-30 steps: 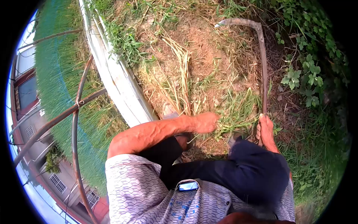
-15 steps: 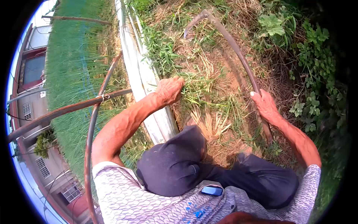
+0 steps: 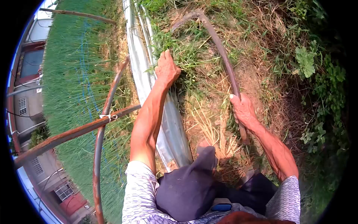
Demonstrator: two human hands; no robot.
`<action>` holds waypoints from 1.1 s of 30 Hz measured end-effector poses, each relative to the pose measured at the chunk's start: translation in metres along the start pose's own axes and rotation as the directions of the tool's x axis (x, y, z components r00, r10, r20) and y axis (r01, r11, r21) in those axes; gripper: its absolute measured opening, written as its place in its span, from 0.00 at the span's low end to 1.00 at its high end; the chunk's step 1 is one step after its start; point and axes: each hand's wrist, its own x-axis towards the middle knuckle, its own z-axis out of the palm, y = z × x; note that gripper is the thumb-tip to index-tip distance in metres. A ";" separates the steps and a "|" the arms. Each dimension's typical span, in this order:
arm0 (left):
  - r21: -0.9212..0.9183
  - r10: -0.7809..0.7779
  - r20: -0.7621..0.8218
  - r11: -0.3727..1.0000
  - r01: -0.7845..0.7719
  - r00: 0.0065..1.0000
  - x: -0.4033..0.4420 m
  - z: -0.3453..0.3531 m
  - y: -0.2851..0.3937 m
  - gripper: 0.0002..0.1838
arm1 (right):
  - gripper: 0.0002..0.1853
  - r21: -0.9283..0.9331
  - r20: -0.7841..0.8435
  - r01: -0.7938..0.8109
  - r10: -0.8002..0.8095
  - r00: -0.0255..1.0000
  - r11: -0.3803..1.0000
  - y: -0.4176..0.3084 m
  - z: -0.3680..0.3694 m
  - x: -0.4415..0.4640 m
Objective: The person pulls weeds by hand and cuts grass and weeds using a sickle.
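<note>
My left hand [image 3: 167, 68] is stretched forward at the edge of the white plastic sheeting [image 3: 140, 71], against green weeds [image 3: 190, 56]. Its fingers are bent together, and what they may hold is hidden among the leaves. My right hand [image 3: 243, 109] is wrapped round the lower part of the wooden handle of a sickle [image 3: 222, 52]. The curved head of the sickle lies ahead over the grass and points left, to the right of and beyond my left hand. Dry straw [image 3: 216, 130] lies on the soil between my arms, near my feet.
Rusty metal poles [image 3: 74, 134], tied with a white string, cross at the left. Behind them grow dense thin green plants [image 3: 71, 82], with a building [image 3: 31, 108] at the far left. Leafy bushes [image 3: 328, 93] line the right side.
My left hand has moved forward from near my knees to the weeds by the sheeting. The sickle has tilted so its head is further left, with my right hand still round its handle.
</note>
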 end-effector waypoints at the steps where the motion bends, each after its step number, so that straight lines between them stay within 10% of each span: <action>1: 0.073 0.029 0.040 0.997 -0.031 0.999 0.003 -0.004 -0.009 0.35 | 0.23 -0.117 -0.032 0.057 -0.061 0.998 0.992 0.008 0.009 0.009; 11: 0.339 0.010 0.080 0.940 -0.037 0.997 0.010 -0.020 -0.022 0.23 | 0.26 -0.263 -0.096 0.125 -0.155 0.983 0.957 0.013 0.040 0.025; 14: 0.303 0.188 0.025 0.935 -0.187 0.982 0.022 -0.008 -0.047 0.10 | 0.26 -0.343 0.024 0.126 -0.125 0.992 0.931 0.033 0.025 0.000; 33: -0.130 0.206 0.332 0.976 -0.172 0.920 0.005 -0.056 -0.057 0.12 | 0.21 -0.508 0.037 0.008 0.013 0.999 0.861 0.088 -0.091 -0.104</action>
